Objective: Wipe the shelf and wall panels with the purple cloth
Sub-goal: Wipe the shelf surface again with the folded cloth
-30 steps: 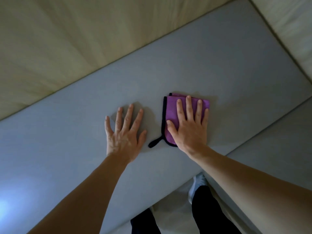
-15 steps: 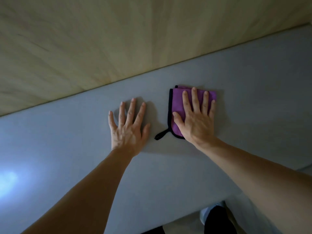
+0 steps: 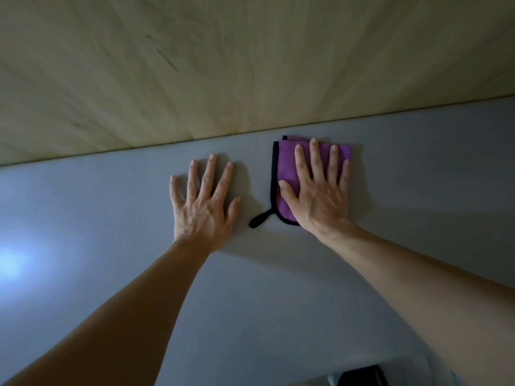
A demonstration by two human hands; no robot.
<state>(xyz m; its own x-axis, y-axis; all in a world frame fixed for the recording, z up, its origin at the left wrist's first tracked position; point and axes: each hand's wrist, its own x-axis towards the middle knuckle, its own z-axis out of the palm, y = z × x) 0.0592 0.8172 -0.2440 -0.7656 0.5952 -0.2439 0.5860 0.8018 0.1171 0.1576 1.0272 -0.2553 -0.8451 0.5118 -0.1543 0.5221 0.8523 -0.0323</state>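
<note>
Both bare forearms reach toward twelve o'clock. The left hand (image 3: 203,201) lies flat, palm down, fingers spread. At its three o'clock, the right hand (image 3: 317,190) lies flat with fingers straight.

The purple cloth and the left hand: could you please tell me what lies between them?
In the head view, only bare grey panel and the cloth's black hanging loop lie between the left hand and the purple cloth, which the right hand presses flat.

No sleeves are worn: both forearms are seen bare, and neither the left hand (image 3: 202,203) nor the right hand (image 3: 317,195) is gloved or ringed.
</note>
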